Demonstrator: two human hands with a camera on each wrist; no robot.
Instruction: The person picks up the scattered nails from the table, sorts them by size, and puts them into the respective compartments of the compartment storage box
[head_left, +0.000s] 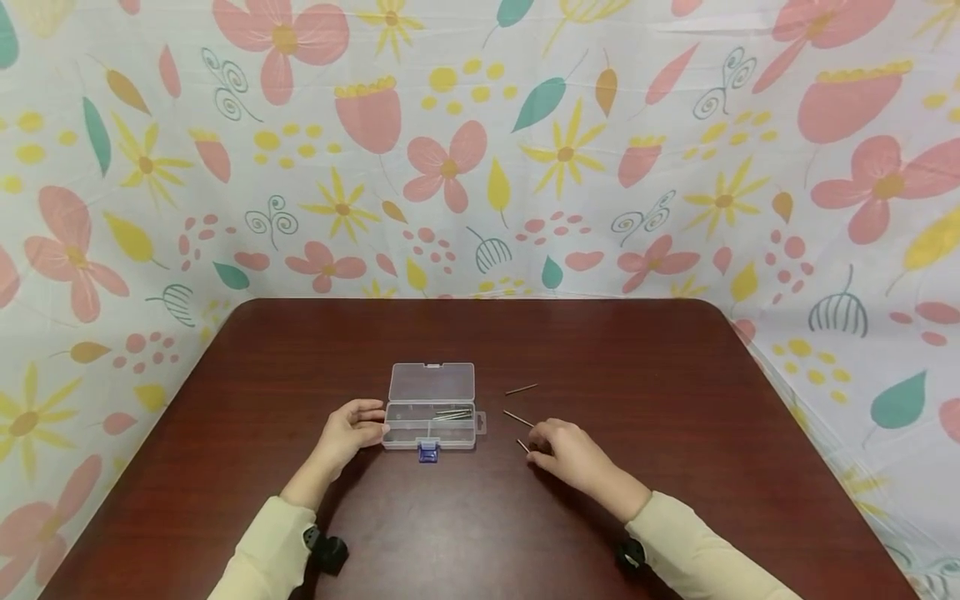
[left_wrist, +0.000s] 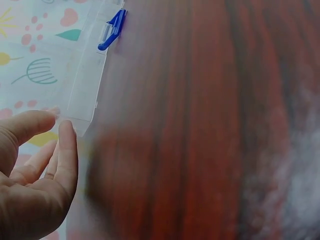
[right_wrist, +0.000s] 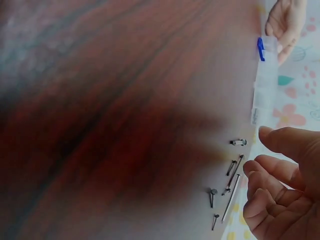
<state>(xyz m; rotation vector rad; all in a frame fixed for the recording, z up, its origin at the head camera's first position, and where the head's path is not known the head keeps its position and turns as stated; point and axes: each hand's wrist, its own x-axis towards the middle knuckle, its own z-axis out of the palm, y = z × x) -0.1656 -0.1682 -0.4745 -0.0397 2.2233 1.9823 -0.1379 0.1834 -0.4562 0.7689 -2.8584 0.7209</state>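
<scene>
Loose nails (head_left: 521, 389) lie on table, just R of the box, apart from it; 3 show in head view, more w/ heads in R wrist view, mixed angles. Two nearest the person are partly covered by R hand (head_left: 573, 456): fingers bent over them, thumb apart from fingertips in R wrist view, no nail seen pinched. Contact w/ nails: can't tell. Clear box (head_left: 450, 446) flat on table, lid (head_left: 432, 383) turned back on far side, blue latch (head_left: 427, 455) at front. Stored nails (head_left: 453, 414) in rear row, toward R end; front row has a divider. L hand (head_left: 347, 431) at box's L end, thumb & fingers slightly spread, tips touching it, prob. steadying. Step in hand (my judgement): picking up nails beside box, part done. Next move would call for thumb & fingertip closing on one thin nail, lifted clear of its neighbours, then carried L over box wall; L hand best kept put so box doesn't slide. Further out: dark red-brown table (head_left: 600, 350), flowered cloth (head_left: 562, 208) behind, pale sleeves (head_left: 270, 542) w/ black wrist gear (head_left: 327, 553).
</scene>
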